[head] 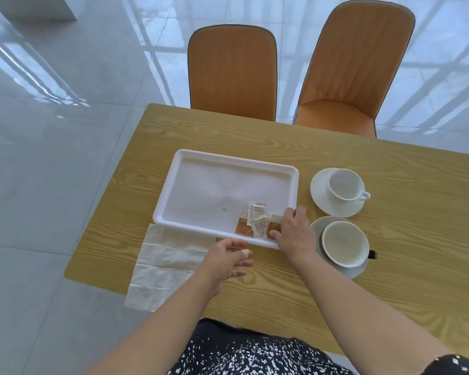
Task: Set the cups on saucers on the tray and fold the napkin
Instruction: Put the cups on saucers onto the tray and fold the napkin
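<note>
While cups (345, 243) wait at 3 o'clock, right hand (295, 230) pinching a packet (274, 230) in tray (201, 163); left hand (229, 257) empty, fingers apart.

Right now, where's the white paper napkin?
In the head view, the white paper napkin lies unfolded at the table's left edge, overhanging it, just below the white rectangular plastic tray's near-left corner and left of the left hand.
</note>
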Demonstrator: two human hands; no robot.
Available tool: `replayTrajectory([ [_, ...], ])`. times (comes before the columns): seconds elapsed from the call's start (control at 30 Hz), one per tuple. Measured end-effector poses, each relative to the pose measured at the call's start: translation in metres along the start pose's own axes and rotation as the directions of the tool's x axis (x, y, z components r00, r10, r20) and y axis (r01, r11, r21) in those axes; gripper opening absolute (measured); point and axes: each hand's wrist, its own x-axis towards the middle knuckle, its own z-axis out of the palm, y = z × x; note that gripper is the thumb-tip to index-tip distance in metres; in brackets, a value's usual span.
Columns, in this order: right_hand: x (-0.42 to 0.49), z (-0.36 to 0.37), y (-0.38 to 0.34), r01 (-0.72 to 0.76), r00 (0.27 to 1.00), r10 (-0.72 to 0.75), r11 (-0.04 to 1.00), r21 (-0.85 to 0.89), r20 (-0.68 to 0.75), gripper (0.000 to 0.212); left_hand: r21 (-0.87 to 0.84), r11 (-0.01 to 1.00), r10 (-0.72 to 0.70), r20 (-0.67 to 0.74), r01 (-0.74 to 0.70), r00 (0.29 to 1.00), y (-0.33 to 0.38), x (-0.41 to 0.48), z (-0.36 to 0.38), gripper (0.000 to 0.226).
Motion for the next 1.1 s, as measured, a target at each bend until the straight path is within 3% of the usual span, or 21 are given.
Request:
replayTrajectory([
  [0.1, -0.003, -0.002, 0.0, -0.073, 0.997, 0.073, 0.997, -0.021, -0.008, 0.061, -0.002, 1.0, 0.001, 0.022, -0.001, 1.0, -0.003, 0.002, -0.003, 0.024],
  [0.23, -0.003, -0.007, 0.0, -0.083, 0.995, 0.083, 0.996, 0.014, 0.047, 0.039, 0.006, 1.0, 0.004, 0.052, -0.005, 0.999, -0.006, 0.005, -0.007, 0.023],
  [0.33, -0.005, -0.014, -0.003, -0.06, 0.997, 0.051, 0.982, 0.181, 0.051, 0.021, -0.017, 1.0, 0.013, 0.058, -0.012, 0.998, -0.004, 0.011, -0.011, 0.022],
  [0.57, -0.034, -0.047, -0.017, -0.04, 0.992, -0.024, 0.874, 0.484, 0.126, 0.017, -0.125, 0.992, 0.042, 0.077, -0.032, 0.996, 0.004, 0.019, -0.009, 0.021],
  [0.63, -0.046, -0.052, -0.022, -0.013, 0.983, -0.079, 0.869, 0.495, 0.164, 0.025, -0.186, 0.982, 0.029, 0.111, -0.008, 0.993, 0.007, 0.02, -0.007, 0.022],
  [0.8, -0.072, -0.052, -0.034, 0.009, 0.937, -0.19, 0.852, 0.524, 0.292, 0.012, -0.226, 0.971, -0.029, 0.206, 0.076, 0.978, 0.009, 0.015, 0.002, 0.031],
  [0.93, -0.085, -0.046, -0.043, 0.053, 0.93, -0.24, 0.837, 0.545, 0.278, 0.016, -0.212, 0.971, -0.043, 0.29, 0.108, 0.956, 0.008, 0.007, 0.006, 0.049],
  [1.03, -0.083, -0.041, -0.044, 0.065, 0.945, -0.198, 0.894, 0.443, 0.261, 0.007, -0.238, 0.961, -0.077, 0.246, 0.137, 0.966, 0.006, 0.001, 0.01, 0.049],
  [1.1, -0.081, -0.038, -0.044, 0.086, 0.955, -0.179, 0.931, 0.355, 0.237, 0.012, -0.236, 0.964, -0.068, 0.233, 0.125, 0.97, 0.004, 0.0, 0.01, 0.048],
])
